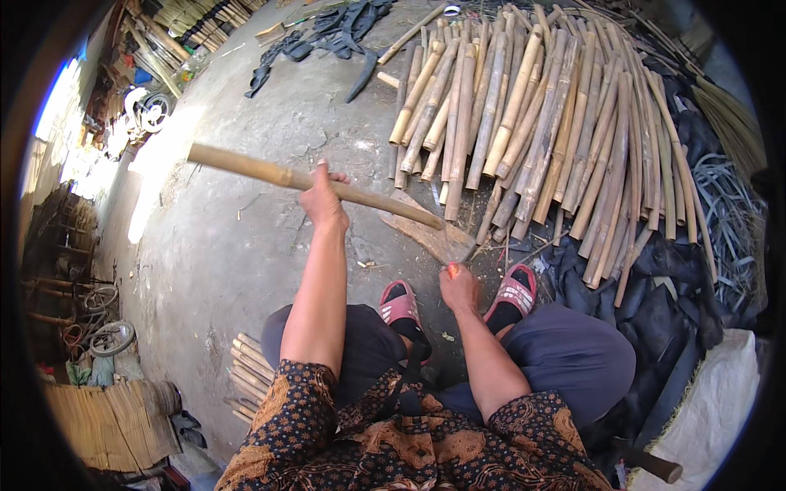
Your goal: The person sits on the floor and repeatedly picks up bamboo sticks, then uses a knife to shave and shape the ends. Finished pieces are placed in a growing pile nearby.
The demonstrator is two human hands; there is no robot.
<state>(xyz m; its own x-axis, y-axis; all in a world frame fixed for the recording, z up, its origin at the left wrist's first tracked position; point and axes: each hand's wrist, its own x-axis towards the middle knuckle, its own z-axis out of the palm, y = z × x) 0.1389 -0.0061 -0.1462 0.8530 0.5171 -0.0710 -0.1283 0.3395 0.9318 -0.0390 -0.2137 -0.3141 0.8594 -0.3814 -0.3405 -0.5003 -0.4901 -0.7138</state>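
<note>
My left hand (324, 196) is closed round the middle of a bamboo pole (246, 166). The pole slants from the upper left down to the right, and its right end lies over a flat wooden board (419, 236) on the ground. My right hand (459, 286) is closed on an orange handle (453, 268), in front of the board's near right corner. A thin blade seems to run up from that handle towards the pole's right end; its kind is hard to make out.
A large heap of cut bamboo poles (524, 106) fills the upper right. Black rubbery scraps (344, 29) lie beyond on the concrete floor (205, 270). Shorter bamboo pieces (250, 368) sit left of my knee. A white sack (712, 401) and a wooden handle (651, 462) are at the lower right.
</note>
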